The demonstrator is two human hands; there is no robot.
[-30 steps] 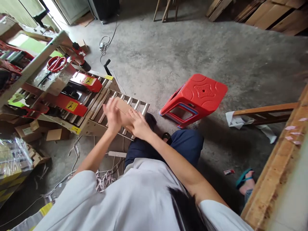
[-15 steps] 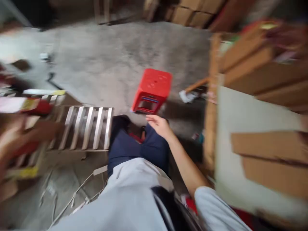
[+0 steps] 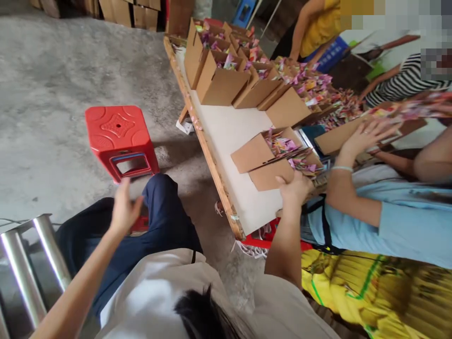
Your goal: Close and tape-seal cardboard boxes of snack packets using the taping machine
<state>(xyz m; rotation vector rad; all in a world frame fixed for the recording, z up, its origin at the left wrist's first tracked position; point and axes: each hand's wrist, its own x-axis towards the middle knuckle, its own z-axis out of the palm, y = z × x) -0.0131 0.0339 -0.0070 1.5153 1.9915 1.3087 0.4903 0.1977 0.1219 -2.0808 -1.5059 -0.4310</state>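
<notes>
My right hand (image 3: 296,189) reaches across to the table and is closed on the edge of the nearest cardboard box (image 3: 270,175), its thumb against the brown side wall. That box is open-topped and holds small colourful wrapped packets. Pressed beside it stands a second open cardboard box (image 3: 250,153) with similar pink packets (image 3: 282,143). My left hand (image 3: 125,207) hovers above my knees with nothing in it, thumb apart from the fingers. A red plastic stool (image 3: 118,129) stands on the floor just beyond that hand.
More filled boxes (image 3: 222,82) crowd the far end of the white, wood-edged table (image 3: 233,117). Metal rollers (image 3: 23,278) lie at lower left. A co-worker in blue (image 3: 416,221) reaches over packets at right, near yellow sacks (image 3: 346,278). Other people stand behind.
My view has swung right, from the rollers to the table. My right hand, earlier open above my knees, now grips a box. My left hand has come from the far left to above my lap.
</notes>
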